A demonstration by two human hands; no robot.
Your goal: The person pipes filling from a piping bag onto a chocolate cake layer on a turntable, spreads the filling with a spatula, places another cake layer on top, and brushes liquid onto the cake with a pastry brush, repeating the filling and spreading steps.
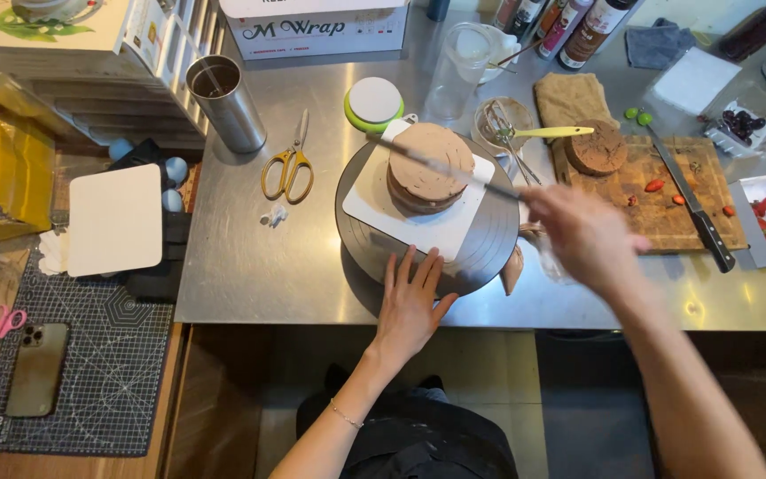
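Left hand (411,306) flat and open on grey turntable (427,213); right hand (582,232) gripping long spatula (445,165).
Spatula blade lies across brown layered cake (430,168) on white square board (418,206). White rectangular box (316,27) at table's far edge; yellow scissors (288,168) left of turntable.

A white wrap carton (316,28) is sitting behind the steel cup (226,102); a green-and-white box (50,25) is lying left of it.

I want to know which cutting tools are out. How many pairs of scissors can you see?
2. Yellow-handled scissors lie on the steel table, left of the turntable. Pink-handled scissors lie on the far-left cutting mat. Others may be hidden.
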